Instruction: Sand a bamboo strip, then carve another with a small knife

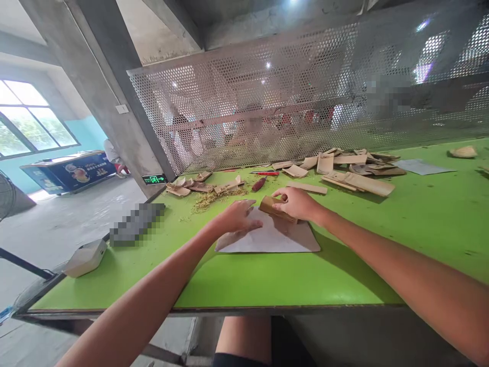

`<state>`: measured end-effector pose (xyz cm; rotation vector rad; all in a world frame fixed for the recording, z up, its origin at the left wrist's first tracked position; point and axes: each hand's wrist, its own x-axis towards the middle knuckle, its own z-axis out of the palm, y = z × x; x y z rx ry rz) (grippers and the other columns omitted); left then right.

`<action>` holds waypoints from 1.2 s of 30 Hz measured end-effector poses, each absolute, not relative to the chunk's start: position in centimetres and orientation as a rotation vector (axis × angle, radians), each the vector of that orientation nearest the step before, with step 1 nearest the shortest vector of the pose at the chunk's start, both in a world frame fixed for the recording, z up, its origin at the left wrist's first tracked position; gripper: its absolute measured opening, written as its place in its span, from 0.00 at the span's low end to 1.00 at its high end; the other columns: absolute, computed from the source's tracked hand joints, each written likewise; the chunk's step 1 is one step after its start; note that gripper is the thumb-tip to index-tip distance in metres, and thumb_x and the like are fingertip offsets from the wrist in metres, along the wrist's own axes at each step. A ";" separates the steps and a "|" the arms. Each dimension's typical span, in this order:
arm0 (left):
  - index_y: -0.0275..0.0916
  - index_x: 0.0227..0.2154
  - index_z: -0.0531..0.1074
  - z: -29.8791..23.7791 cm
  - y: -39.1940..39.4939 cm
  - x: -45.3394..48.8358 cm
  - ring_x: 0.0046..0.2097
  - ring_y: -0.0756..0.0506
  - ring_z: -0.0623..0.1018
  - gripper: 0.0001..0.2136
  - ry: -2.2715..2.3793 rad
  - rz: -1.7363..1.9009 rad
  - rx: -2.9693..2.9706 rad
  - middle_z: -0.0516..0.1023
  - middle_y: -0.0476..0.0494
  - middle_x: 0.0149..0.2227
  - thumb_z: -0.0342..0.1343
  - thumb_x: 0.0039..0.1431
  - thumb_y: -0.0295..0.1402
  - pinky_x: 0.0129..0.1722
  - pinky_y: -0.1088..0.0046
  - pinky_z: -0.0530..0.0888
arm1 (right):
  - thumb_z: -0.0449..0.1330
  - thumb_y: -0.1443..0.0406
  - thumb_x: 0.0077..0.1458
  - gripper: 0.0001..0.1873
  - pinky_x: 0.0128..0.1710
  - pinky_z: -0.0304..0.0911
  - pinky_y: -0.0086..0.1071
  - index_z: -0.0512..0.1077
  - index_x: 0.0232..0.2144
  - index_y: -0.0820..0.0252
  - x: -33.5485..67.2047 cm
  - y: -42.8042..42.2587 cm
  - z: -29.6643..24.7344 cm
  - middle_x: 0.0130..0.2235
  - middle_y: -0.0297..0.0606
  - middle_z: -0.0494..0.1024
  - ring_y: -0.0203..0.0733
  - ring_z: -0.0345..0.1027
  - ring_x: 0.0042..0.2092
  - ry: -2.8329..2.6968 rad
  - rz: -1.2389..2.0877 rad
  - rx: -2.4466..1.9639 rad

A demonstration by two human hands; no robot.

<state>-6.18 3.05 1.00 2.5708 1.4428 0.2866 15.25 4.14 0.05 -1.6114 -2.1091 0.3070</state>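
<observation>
My right hand (300,204) pinches a curved brown piece of split bamboo (269,205) by its right part, its fingers hiding some of it. That piece rests on or just above a white sheet of paper (263,242), near the sheet's far edge. To the left, my left hand (240,216) is over the same paper with thumb and fingers apart, holding nothing; its fingertips come close to the bamboo's left end. Beyond the hands lie a tool with a dark red handle (259,184) and a slim red tool or pen (269,173).
Bamboo pieces (357,182) are heaped at the back right of the green table (290,283), with more pieces (179,188) and shavings (206,200) at back left. A perforated metal screen (237,117) borders the far side. A white box (86,257) stands at the left edge.
</observation>
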 end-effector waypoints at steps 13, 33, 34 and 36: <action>0.39 0.47 0.74 0.7 3.0 -6.0 0.49 0.37 0.75 0.25 1.347 0.186 2.609 0.78 0.38 0.48 0.55 0.55 0.53 0.46 0.67 0.68 | 0.69 0.53 0.45 0.24 0.35 0.60 0.35 0.79 0.40 0.65 14.3 3.7 0.0 0.41 0.53 0.81 0.55 0.74 0.44 -2.177 0.048 -1.805; 0.38 0.39 0.77 0.6 3.0 -6.0 0.43 0.38 0.75 0.23 1.359 0.238 2.589 0.78 0.39 0.40 0.57 0.52 0.53 0.41 0.69 0.67 | 0.65 0.52 0.48 0.20 0.29 0.57 0.35 0.80 0.31 0.65 14.3 3.2 0.5 0.35 0.56 0.81 0.54 0.75 0.38 -2.245 -0.053 -1.874; 0.38 0.39 0.77 0.6 3.0 -5.9 0.43 0.38 0.75 0.23 1.371 0.218 2.597 0.78 0.38 0.40 0.57 0.53 0.53 0.41 0.69 0.67 | 0.65 0.53 0.49 0.20 0.30 0.57 0.36 0.80 0.32 0.67 14.4 3.2 0.4 0.37 0.57 0.81 0.56 0.75 0.39 -2.237 -0.089 -1.875; 0.37 0.41 0.77 0.6 3.0 -5.9 0.44 0.38 0.75 0.24 1.387 0.187 2.615 0.78 0.37 0.41 0.56 0.54 0.54 0.41 0.69 0.67 | 0.64 0.53 0.51 0.20 0.30 0.57 0.36 0.80 0.33 0.67 14.4 3.0 0.5 0.38 0.58 0.81 0.57 0.74 0.40 -2.249 -0.121 -1.859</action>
